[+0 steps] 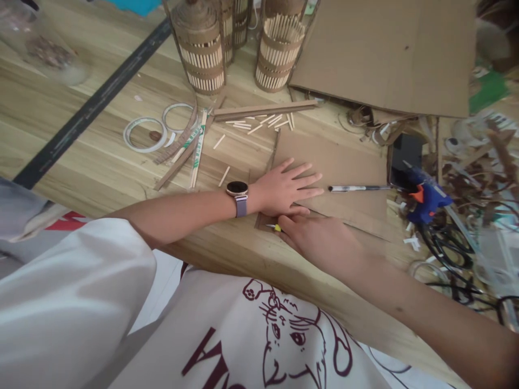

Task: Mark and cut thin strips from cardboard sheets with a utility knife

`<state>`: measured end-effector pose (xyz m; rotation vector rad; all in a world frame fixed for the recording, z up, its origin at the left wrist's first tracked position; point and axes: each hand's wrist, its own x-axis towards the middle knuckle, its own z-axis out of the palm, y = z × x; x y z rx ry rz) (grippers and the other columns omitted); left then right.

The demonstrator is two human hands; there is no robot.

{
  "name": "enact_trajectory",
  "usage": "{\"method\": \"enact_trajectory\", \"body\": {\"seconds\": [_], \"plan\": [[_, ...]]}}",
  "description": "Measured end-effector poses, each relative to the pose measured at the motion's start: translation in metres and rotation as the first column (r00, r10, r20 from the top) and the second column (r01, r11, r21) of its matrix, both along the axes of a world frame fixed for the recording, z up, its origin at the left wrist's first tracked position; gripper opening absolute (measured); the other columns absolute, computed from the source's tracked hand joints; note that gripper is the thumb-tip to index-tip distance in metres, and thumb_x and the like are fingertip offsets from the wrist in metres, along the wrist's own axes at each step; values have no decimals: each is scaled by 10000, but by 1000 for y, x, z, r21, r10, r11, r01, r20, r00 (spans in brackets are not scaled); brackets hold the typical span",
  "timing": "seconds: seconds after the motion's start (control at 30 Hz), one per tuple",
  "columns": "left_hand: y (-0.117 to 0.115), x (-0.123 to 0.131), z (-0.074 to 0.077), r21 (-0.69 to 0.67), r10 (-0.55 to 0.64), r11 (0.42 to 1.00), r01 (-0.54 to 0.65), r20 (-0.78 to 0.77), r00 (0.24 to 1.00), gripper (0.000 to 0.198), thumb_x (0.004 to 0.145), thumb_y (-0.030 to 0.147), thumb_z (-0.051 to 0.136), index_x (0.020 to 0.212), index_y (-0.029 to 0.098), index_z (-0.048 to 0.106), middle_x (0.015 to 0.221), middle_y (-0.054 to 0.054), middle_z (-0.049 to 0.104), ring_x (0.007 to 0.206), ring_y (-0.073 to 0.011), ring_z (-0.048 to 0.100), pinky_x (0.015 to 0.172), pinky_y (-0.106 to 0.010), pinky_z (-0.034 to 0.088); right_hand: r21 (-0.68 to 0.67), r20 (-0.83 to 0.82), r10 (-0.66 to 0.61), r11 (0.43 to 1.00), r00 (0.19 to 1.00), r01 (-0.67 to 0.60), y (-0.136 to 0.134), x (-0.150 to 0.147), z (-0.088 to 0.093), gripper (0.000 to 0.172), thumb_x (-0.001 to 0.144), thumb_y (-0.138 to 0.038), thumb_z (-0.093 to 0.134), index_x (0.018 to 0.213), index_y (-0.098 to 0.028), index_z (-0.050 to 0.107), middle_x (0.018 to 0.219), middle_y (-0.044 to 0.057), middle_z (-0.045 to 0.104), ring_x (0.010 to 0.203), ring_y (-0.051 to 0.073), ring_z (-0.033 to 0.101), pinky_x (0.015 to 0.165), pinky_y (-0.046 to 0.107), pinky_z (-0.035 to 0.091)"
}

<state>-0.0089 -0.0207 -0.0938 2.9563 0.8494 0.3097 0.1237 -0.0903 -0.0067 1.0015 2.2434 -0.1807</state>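
Observation:
My left hand (286, 186), with a watch on the wrist, lies flat with fingers spread on a brown cardboard sheet (344, 162) on the wooden table. My right hand (320, 237) is closed around a small yellow-tipped cutter (274, 227), whose blade points left at the cardboard's near edge, just below my left hand. A black-and-white pen (357, 188) rests on the cardboard to the right of my left fingers.
Two cylindrical stick-and-cardboard lanterns (200, 48) (278, 51) stand at the back. A large cardboard sheet (389, 54) lies back right. Tape rolls (144, 135), loose sticks (259, 121), a long black ruler (89, 108), a blue glue gun (425, 197) and scissors (446, 243) lie around.

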Motion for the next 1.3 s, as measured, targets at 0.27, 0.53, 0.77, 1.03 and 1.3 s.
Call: {"method": "enact_trajectory", "body": {"seconds": [0.27, 0.53, 0.77, 1.03, 1.3], "plan": [[0, 0, 0, -16, -10, 1000, 10, -10, 1000, 557, 1039, 543, 407, 1519, 266, 456, 1624, -75, 357, 1507, -335, 310, 1194, -591, 242, 50, 4, 70, 996, 998, -70, -3, -9, 4, 328, 943, -57, 353, 1051, -128, 654, 930, 161, 732, 644, 185, 653, 476, 268, 262], [0, 0, 2, -27, -8, 1000, 8, -13, 1000, 558, 1038, 539, 413, 1519, 258, 456, 1625, -83, 357, 1508, -340, 306, 1194, -592, 234, 10, -23, 51, 999, 998, -50, 1, -4, 1, 290, 1009, -180, 357, 1057, -143, 641, 967, 147, 728, 698, 192, 666, 464, 277, 256], [1, 1, 2, -55, -12, 998, 10, -35, 999, 563, 1044, 544, 392, 1533, 268, 433, 1640, -76, 326, 1520, -342, 272, 1204, -587, 195, 82, 54, 88, 992, 995, -92, -7, -10, 5, 389, 867, 42, 364, 1056, -145, 648, 937, 140, 744, 698, 197, 702, 452, 265, 239], [2, 2, 4, -99, -15, 995, 9, -58, 998, 581, 1034, 536, 426, 1545, 259, 409, 1652, -73, 294, 1538, -335, 227, 1212, -595, 174, 96, 46, 99, 990, 994, -103, -8, 5, -3, 352, 878, 17, 404, 1062, -161, 646, 814, 83, 727, 623, 194, 688, 428, 286, 186], [1, 1, 5, -117, -10, 993, 1, -78, 997, 594, 1040, 545, 400, 1558, 257, 384, 1658, -62, 283, 1541, -333, 216, 1224, -587, 146, 78, 9, 24, 997, 1000, -25, -11, 37, -9, 256, 924, -93, 458, 1067, -196, 645, 776, 57, 717, 613, 192, 674, 440, 276, 183]]}}
